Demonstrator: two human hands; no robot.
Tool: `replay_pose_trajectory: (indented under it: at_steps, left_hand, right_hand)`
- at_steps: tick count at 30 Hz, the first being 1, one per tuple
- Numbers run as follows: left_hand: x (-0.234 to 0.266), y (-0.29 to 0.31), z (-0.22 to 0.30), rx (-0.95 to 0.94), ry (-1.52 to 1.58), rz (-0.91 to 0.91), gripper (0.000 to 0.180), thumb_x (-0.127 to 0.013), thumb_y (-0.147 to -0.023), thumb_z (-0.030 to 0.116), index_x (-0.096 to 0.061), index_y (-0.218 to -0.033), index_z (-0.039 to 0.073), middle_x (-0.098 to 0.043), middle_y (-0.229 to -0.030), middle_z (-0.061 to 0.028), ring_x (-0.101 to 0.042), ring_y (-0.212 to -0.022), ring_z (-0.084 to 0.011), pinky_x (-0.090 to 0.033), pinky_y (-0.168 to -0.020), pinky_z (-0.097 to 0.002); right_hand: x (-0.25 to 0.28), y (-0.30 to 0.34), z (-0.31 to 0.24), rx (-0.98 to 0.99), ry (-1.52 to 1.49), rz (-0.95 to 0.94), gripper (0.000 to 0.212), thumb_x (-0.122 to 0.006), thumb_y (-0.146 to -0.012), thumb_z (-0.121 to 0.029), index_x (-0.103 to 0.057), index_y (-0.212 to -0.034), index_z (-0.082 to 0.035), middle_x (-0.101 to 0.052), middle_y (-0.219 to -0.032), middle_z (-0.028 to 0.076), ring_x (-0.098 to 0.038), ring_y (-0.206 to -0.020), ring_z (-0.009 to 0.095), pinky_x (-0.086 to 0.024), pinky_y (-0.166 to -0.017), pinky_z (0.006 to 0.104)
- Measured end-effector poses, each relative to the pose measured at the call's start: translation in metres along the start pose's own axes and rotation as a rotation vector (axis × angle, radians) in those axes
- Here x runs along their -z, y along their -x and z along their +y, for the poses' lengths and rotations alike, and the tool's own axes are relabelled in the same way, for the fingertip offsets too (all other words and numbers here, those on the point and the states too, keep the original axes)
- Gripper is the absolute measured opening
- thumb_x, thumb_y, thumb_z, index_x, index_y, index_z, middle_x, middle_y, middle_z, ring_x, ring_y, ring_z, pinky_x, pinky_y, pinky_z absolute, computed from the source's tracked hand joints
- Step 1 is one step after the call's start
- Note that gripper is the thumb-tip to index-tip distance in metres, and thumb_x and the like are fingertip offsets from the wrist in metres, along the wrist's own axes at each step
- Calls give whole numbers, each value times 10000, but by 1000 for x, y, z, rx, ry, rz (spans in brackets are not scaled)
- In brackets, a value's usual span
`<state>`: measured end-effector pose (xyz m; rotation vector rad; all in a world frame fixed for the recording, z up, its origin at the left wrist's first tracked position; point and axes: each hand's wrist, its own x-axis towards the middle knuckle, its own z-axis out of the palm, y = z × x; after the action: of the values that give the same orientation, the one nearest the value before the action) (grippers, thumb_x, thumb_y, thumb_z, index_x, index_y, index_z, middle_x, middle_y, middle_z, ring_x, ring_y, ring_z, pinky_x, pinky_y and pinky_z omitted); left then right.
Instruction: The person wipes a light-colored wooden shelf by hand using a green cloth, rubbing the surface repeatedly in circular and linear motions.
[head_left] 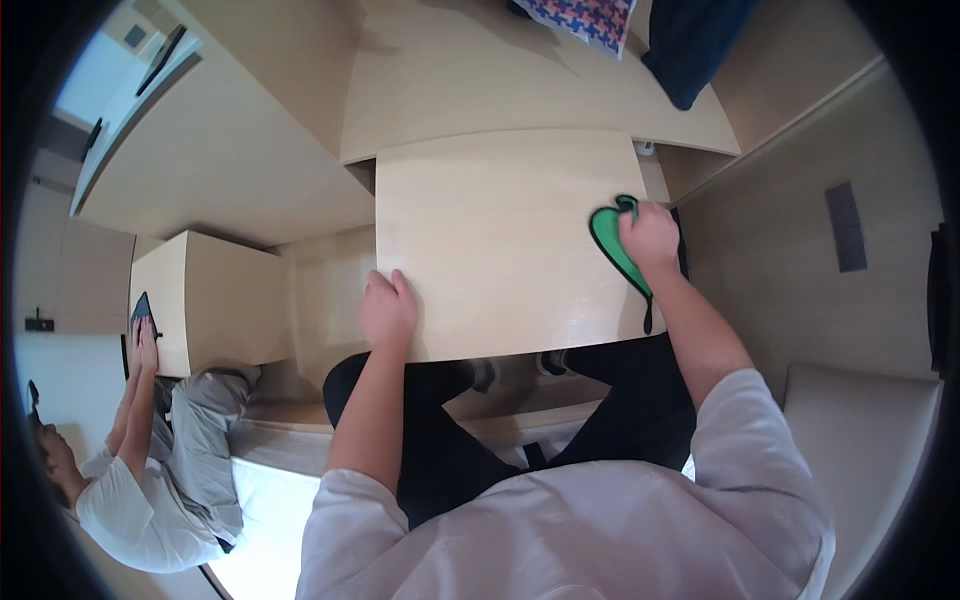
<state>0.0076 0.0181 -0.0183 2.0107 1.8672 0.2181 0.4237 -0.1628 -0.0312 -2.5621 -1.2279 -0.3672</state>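
Green cloth [612, 250] sits at the right of centre in the frame, on the right edge of the pale wooden tabletop [490, 240], but let's sweep across from the left first. Down in the lower left corner another person in a white top and grey trousers sits by a low wooden cabinet [215, 295], an arm [135, 400] raised to a dark flat object [141, 310] at its edge. Moving toward the middle, the left hand [387, 310] rests on the tabletop's near left edge, fingers curled over the rim, gripping the board itself and nothing else. Below it, dark trousers [440, 450] and the white shirt [560, 530] fill the bottom of the frame. On to the right: the right hand [650, 238] presses down on the green cloth, fingers bunched over its upper end, the cloth's dark-edged tail trailing out below the wrist along the table's edge. At the top right, a blue-and-red patterned fabric [590, 18] and a dark blue one [692, 45] lie on the farther surface.
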Motion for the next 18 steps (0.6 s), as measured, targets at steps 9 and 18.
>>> replay_pose_trajectory:
  at_steps: [9,18]
  left_hand:
    - [-7,-7,-10,-17,119,-12,510,-474,-1104,456,-566,-1172,-41,-692,-1204,-335,-680,-1103,-528,-537,-927,-624]
    - [8,-4,-1,-5,161,-90,500,-487,-1110,433,-553,-1136,-62,-682,-1138,-354,-672,-1060,-550,-533,-895,-628]
  right_hand:
    - [3,47,-6,-25,127,43,297,-650,-916,-343,-714,-856,-59,-720,-877,160,-730,-836,370,-590,-733,524]
    - [-19,-10,-87,-46,111,59,311,-634,-915,-348,-730,-861,-58,-732,-895,150,-735,-876,369,-596,-750,515]
